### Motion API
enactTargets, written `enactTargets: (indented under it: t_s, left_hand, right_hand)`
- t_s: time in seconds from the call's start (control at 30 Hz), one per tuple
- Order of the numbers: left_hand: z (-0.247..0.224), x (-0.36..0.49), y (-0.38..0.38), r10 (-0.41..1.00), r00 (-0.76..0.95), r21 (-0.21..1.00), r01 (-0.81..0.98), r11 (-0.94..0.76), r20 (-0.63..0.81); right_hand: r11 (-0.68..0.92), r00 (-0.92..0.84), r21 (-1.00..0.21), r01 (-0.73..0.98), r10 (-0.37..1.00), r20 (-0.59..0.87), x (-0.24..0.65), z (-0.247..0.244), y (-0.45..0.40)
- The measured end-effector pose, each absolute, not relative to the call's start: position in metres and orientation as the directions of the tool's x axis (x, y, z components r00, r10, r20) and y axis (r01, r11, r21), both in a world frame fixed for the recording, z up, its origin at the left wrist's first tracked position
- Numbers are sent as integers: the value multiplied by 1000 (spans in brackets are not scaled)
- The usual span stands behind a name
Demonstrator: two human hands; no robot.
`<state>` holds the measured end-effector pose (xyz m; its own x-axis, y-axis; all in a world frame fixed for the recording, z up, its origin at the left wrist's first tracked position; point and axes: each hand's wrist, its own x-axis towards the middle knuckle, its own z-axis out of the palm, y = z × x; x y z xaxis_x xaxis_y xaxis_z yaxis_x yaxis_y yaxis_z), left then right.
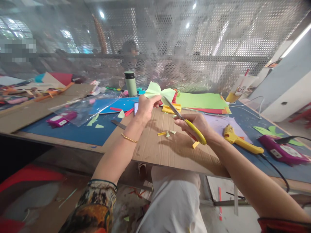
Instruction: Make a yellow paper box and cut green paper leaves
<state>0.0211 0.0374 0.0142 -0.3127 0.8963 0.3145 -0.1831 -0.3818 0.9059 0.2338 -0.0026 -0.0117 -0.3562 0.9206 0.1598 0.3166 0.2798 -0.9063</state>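
My left hand point(147, 105) pinches a pale green paper shape point(153, 90) near its middle, raised over the brown cardboard point(145, 142). The paper spreads into lobes on either side of my fingers. My right hand point(194, 125) is closed on scissors with yellow handles point(196, 131). Their metal blades point up and left and reach the right-hand lobe of the paper. Small green and yellow paper scraps point(167, 133) lie on the cardboard below my hands.
A yellow glue gun point(240, 141) and a purple power strip point(282, 149) with cables are at the right. Behind stand a green bottle point(131, 84) and a drink cup point(239, 89). Green sheets point(201, 100) lie at the back, a plastic bag point(85, 108) at the left.
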Motion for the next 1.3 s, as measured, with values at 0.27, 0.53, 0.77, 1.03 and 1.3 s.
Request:
enactTargets:
  t_s: [0.27, 0.53, 0.77, 1.03, 1.3]
  left_hand:
    - [15, 21, 37, 896, -306, 907, -172, -384, 321]
    - [14, 23, 37, 901, -306, 913, -172, -370, 308]
    - [14, 25, 35, 896, -327, 910, -185, -371, 299]
    - [15, 26, 34, 900, -311, 907, -193, -374, 305]
    - [16, 26, 32, 904, -291, 916, -160, -369, 313]
  right_hand:
    - [259, -347, -908, 330, 928, 139, 234, -11, -5]
    - [292, -349, -900, 323, 921, 174, 230, -8, -8]
    - [262, -321, -913, 312, 934, 158, 229, -9, -5]
    - [244, -298, -906, 346, 944, 141, 233, -10, -2]
    - [278, -324, -884, 375, 933, 156, 236, -11, 2]
